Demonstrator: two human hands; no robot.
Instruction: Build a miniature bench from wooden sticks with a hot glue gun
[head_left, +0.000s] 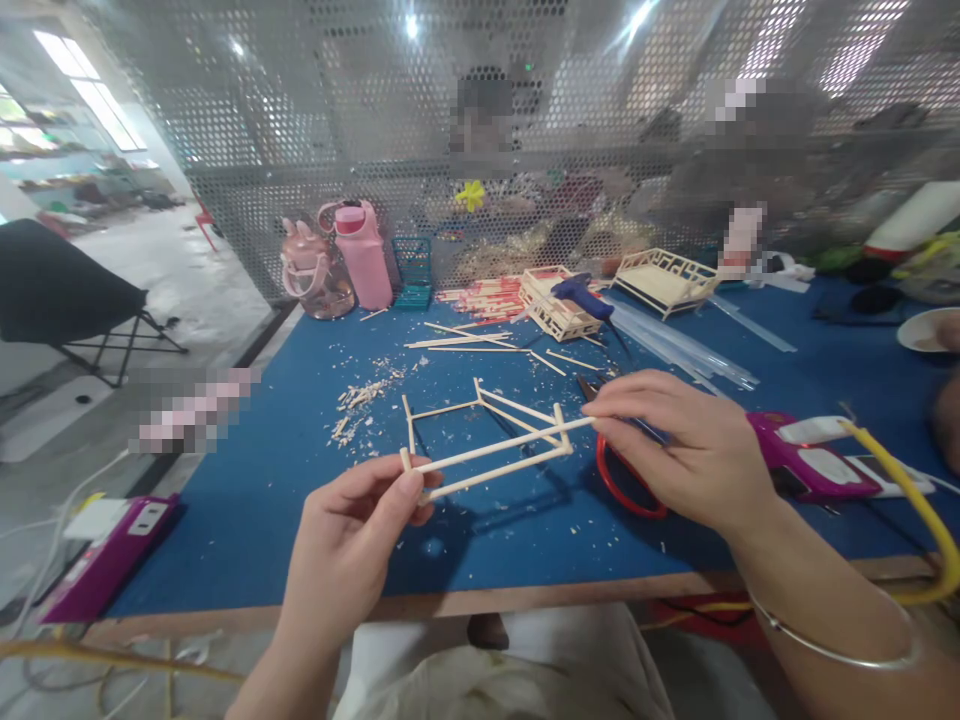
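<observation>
My left hand (364, 525) pinches the near left corner of a wooden stick frame (499, 475), raised over the blue table. The frame is made of thin pale sticks with short posts at its corners. Between the thumb and fingers of my right hand (667, 440) is the right end of a wooden stick (502, 445). This stick lies across the near side of the frame, its left end at my left thumb. Red-handled scissors (626, 495) rest under my right hand, partly hidden by it.
Loose sticks (469, 340) and offcuts (360, 400) lie behind the frame. Farther back are a blue glue gun (581, 297), two small stick-built models, clear glue sticks (682, 345) and a pink bottle (364, 255). Purple power strips (810, 460) sit right and left. A perforated metal screen (315, 120) rises behind.
</observation>
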